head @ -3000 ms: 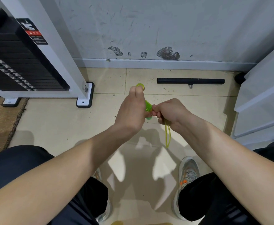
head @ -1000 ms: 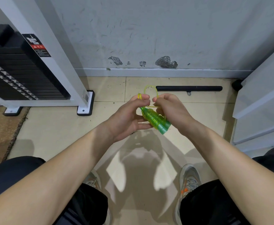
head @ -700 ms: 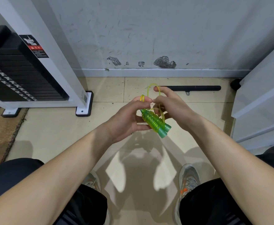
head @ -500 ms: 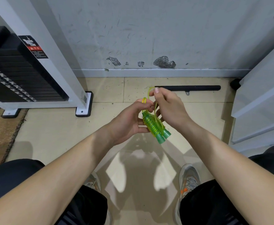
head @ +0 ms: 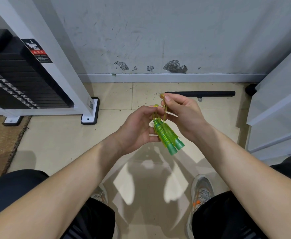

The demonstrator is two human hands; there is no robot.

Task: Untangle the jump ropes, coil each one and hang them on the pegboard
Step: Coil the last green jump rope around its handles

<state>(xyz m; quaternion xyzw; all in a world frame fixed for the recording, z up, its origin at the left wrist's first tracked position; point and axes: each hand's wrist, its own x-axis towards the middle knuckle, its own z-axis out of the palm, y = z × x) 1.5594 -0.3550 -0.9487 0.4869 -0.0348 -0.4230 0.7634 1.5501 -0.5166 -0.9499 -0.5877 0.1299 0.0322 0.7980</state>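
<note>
Scuffed grey wall (head: 158, 31) and beige floor tiles (head: 55, 138) fill the background. At the centre, the left hand (head: 136, 130) has its grip closed round the two green handles (head: 168, 140) of the jump rope (head: 161, 130), side by side, ends pointing toward 5 o'clock. The right hand (head: 184, 114), at 1 o'clock of the handles, pinches a loop of the yellow-green cord (head: 165, 110) between thumb and forefinger. This looks like the securing wrap at the end of coiling. To do it well, hold the handles parallel and firm in the left grip, draw the pinched loop snug across the bundle without yanking, since springy cord may pop loose, and leave a loop to hang by. Farther out, a black bar (head: 199, 94) lies by the wall at 12 o'clock, a weight stack (head: 20, 80) stands at 10 o'clock, grey shoes (head: 201, 190) show at 6 o'clock. No pegboard is in view.
</note>
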